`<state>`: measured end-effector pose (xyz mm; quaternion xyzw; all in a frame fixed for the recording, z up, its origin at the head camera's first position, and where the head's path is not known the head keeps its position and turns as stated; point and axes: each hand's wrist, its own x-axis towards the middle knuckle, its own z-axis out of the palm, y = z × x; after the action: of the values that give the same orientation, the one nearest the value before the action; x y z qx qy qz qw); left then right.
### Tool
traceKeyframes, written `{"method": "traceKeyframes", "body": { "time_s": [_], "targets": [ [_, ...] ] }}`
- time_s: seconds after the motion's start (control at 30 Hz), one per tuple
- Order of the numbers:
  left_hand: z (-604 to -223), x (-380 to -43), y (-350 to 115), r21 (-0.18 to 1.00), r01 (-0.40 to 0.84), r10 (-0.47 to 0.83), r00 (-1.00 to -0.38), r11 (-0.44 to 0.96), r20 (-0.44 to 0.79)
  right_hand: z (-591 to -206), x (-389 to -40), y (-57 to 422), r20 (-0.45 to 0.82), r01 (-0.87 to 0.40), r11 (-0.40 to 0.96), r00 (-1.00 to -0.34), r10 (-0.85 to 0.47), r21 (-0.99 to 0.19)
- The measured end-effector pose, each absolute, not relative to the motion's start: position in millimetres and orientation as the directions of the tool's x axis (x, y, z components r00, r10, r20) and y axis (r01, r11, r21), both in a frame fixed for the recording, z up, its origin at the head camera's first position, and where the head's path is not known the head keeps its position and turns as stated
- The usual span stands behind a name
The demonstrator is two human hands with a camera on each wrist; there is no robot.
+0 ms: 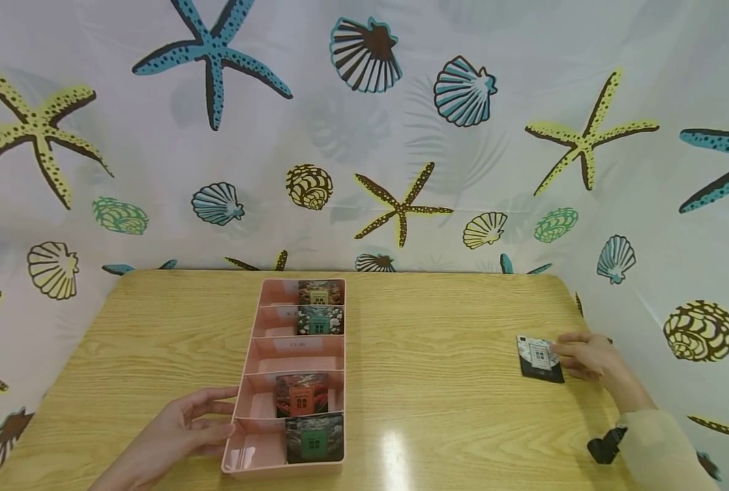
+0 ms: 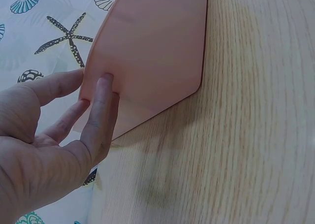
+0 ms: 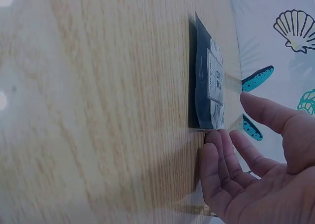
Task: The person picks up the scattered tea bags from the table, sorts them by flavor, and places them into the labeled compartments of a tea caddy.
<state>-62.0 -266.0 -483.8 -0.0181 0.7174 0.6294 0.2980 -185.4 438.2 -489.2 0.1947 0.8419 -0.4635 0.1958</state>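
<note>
A long pink divided box [image 1: 299, 366] lies on the left part of the table. My left hand [image 1: 183, 429] touches its outer left wall with the fingertips; the left wrist view shows those fingers [image 2: 101, 106] against the pink side. Flat sachets lie in the box: a yellow-labelled one [image 1: 320, 292] at the back, a teal-labelled one [image 1: 320, 322], a red one [image 1: 303, 397], and a green-labelled dark one [image 1: 315, 441] in front. The middle compartment holds no sachet. On the right, my right hand [image 1: 588, 354] has its fingertips at the edge of a black-and-white sachet [image 1: 540, 360], thumb apart.
The wooden table [image 1: 438, 382] ends at the back against a curtain [image 1: 266, 150] printed with starfish and shells. A small black object [image 1: 606, 447] sits by the right sleeve [image 1: 655, 443]. Upright dividers separate the box's compartments.
</note>
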Motion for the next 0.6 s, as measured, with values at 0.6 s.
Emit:
{"method": "traceKeyframes", "body": {
  "time_s": [0.6],
  "targets": [
    [-484, -61, -266, 0.892, -0.405, 0.354, -0.819, 0.202, -0.452, -493, -187, 423, -0.501, 0.475, 0.567, -0.856, 0.123, -0.672]
  ]
}}
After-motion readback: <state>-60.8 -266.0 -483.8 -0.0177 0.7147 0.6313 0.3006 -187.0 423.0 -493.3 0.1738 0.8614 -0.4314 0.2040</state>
